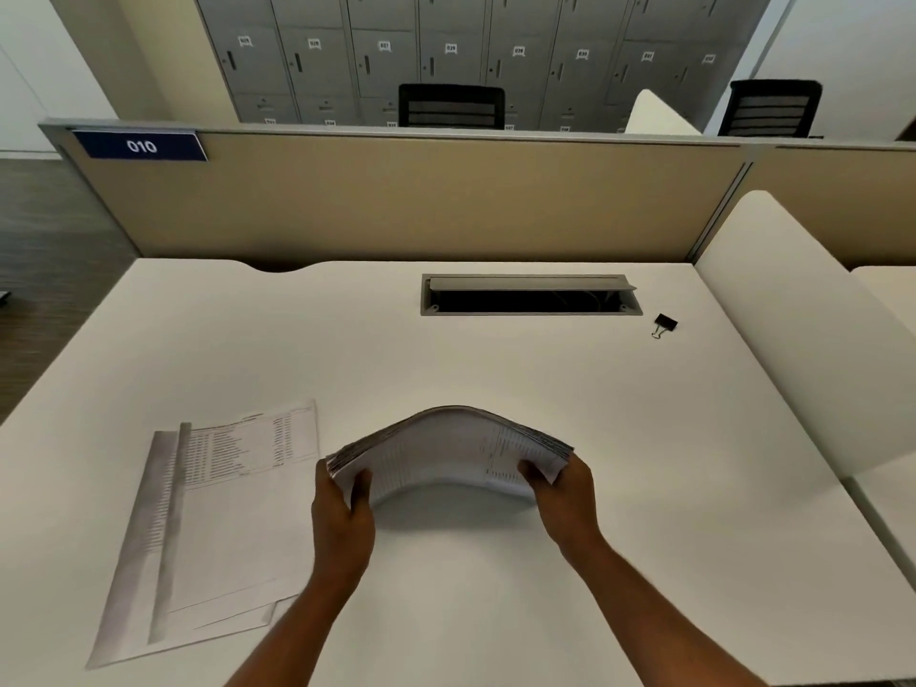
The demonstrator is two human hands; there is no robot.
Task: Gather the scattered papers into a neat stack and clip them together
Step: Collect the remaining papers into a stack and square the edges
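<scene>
A thick stack of printed papers arches upward above the white desk, held at both ends. My left hand grips its left end and my right hand grips its right end, thumbs on the near face. Several more printed sheets lie overlapping and askew on the desk to the left of my left hand. A black binder clip lies far back on the right, well away from both hands.
A grey cable tray opening is set into the desk at the back. A beige partition closes the far edge and a white side divider rises on the right. Lockers and two black chairs stand beyond.
</scene>
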